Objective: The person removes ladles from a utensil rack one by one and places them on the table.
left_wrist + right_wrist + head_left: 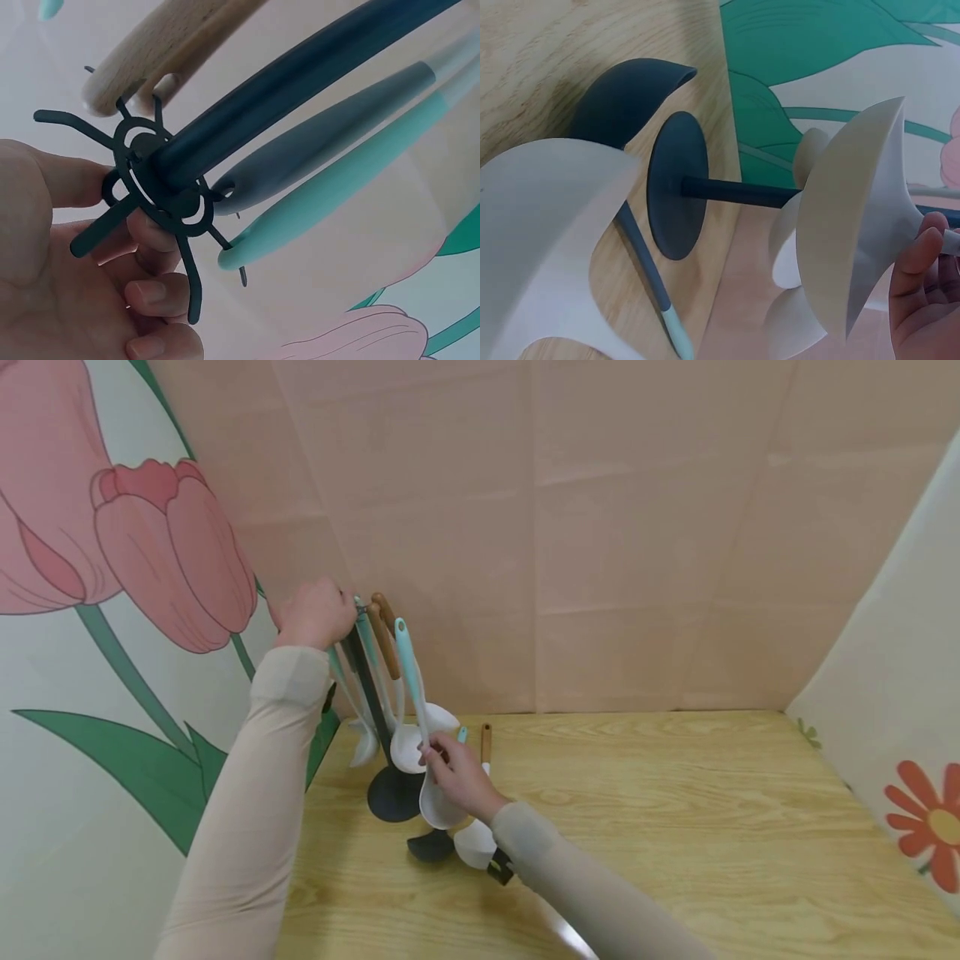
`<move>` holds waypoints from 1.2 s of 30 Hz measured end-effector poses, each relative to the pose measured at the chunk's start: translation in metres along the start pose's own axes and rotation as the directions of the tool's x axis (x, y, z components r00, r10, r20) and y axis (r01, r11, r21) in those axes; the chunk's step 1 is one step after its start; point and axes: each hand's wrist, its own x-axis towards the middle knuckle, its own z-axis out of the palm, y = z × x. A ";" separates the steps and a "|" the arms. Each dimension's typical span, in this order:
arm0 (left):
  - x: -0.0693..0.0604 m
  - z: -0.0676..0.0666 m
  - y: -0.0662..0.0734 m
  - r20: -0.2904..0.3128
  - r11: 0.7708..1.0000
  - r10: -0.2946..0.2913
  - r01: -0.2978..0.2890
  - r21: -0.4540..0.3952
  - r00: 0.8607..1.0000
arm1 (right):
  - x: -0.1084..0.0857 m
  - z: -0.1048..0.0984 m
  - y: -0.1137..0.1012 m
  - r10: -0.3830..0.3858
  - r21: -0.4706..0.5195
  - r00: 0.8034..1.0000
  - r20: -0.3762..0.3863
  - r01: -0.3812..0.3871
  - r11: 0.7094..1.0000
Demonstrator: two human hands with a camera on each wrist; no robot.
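Note:
In the head view my left hand (315, 614) is at the top of a dark utensil stand (367, 681). The left wrist view shows its thumb and fingers pinching a loop of the stand's hook ring (120, 161). Utensils with wooden handles (169, 49), a grey handle (322, 139) and a teal handle (337, 180) hang from the hooks. Lower down, my right hand (461, 777) pinches the pale shaft of a ladle (441, 808) just above its bowl. This ladle's teal handle points up beside the stand, and its white bowl (847, 217) fills the right wrist view's middle.
On the wooden table (675, 810), a dark grey ladle (431, 847) and a white-headed utensil (474, 845) lie in front of the stand's round base (393, 797). A wooden handle (486, 743) lies behind my right hand. A tulip-printed wall (172, 552) stands close at left.

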 end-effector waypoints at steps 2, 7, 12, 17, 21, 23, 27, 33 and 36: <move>0.000 0.000 0.000 -0.003 1.000 0.004 -0.004 0.007 1.000 | -0.002 -0.001 0.001 0.003 0.006 1.000 -0.006 -0.003 1.000; 0.000 0.000 0.001 0.002 1.000 0.007 -0.007 0.029 1.000 | -0.005 -0.004 -0.003 0.001 -0.005 1.000 -0.025 -0.001 1.000; 0.000 -0.001 0.002 0.010 0.999 0.011 -0.011 0.039 1.000 | -0.008 -0.010 -0.003 -0.002 -0.012 0.999 -0.035 0.001 1.000; -0.002 0.000 0.003 0.013 0.999 0.012 -0.013 0.036 1.000 | -0.009 -0.013 0.016 0.022 -0.014 0.999 -0.028 -0.023 1.000; -0.003 0.001 0.003 0.004 0.999 0.018 -0.018 0.033 1.000 | -0.011 -0.019 0.022 0.059 -0.023 0.998 -0.018 -0.060 0.998; -0.003 0.001 0.003 -0.001 0.999 0.022 -0.022 0.034 1.000 | -0.013 -0.022 0.024 0.063 -0.047 0.998 -0.024 -0.065 0.997; -0.003 0.001 0.003 -0.010 0.999 0.024 -0.024 0.033 1.000 | -0.015 -0.027 0.029 0.055 -0.063 0.997 -0.049 -0.058 0.996; -0.003 0.002 0.003 -0.020 0.999 0.020 -0.019 0.037 1.000 | -0.017 -0.033 0.039 0.040 -0.036 0.995 -0.093 -0.043 0.998; -0.002 0.002 0.004 -0.015 0.999 0.020 -0.019 0.037 1.000 | -0.018 -0.037 0.043 0.037 -0.039 0.994 -0.102 -0.041 0.998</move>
